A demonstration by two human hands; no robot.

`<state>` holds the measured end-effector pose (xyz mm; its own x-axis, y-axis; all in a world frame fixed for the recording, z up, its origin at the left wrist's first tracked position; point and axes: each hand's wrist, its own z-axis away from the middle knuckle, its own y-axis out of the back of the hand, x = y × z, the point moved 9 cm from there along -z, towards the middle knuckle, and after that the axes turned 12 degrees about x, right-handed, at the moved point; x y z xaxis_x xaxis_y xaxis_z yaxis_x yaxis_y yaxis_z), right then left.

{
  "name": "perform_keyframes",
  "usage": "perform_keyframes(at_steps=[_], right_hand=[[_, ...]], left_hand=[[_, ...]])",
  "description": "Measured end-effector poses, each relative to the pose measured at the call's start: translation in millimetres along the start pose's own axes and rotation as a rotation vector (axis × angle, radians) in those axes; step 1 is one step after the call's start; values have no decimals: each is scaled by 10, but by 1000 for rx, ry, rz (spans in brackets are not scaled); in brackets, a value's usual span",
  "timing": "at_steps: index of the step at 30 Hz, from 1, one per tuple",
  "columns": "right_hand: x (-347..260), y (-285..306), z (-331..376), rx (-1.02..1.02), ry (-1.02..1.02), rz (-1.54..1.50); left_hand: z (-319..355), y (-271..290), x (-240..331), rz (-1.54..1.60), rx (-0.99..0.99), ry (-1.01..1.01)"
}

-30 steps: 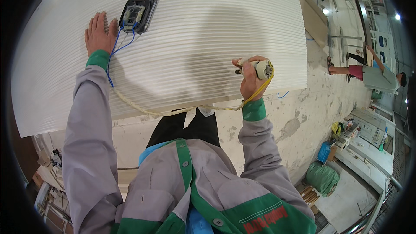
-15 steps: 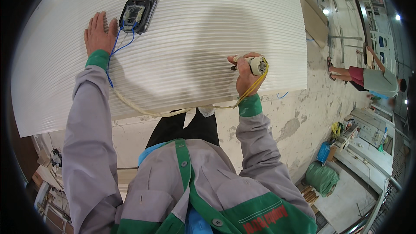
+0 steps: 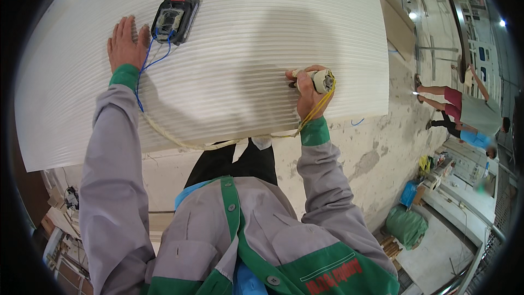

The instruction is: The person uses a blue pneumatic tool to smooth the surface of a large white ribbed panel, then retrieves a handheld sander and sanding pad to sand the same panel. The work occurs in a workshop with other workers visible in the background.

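Observation:
A large white ribbed panel (image 3: 234, 38) fills the upper view. My left hand (image 3: 124, 43) lies flat on it, fingers spread, beside a black battery pack (image 3: 174, 18) with a red end and blue wires (image 3: 146, 68). My right hand (image 3: 307, 87) grips a small cylindrical motor tool (image 3: 321, 80) pressed to the panel. A yellowish cord (image 3: 218, 143) runs from the tool along the panel's near edge toward the battery.
A rough concrete floor (image 3: 360, 158) shows beneath the panel. Another person (image 3: 464, 109) bends over at the right. A green sack (image 3: 406, 226) and a blue box (image 3: 410, 193) lie at lower right. Clutter and cables (image 3: 68, 202) sit at lower left.
My right hand with the tool has slid leftward and slightly up across the panel. The left hand and battery pack have stayed put.

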<state>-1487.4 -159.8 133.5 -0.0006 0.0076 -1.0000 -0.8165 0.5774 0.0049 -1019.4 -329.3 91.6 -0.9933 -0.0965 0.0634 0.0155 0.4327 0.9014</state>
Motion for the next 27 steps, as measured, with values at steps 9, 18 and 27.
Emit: perform_keyframes(at_steps=[9, 18, 27], right_hand=[[-47, -13, -79, 25, 68, -107], [-126, -36, -149, 4, 88, -152], [-115, -95, -195, -3, 45, -130]], left_hand=[[12, 20, 10, 47, 0, 8], [16, 27, 10, 37, -7, 13], [12, 35, 11, 47, 10, 6]])
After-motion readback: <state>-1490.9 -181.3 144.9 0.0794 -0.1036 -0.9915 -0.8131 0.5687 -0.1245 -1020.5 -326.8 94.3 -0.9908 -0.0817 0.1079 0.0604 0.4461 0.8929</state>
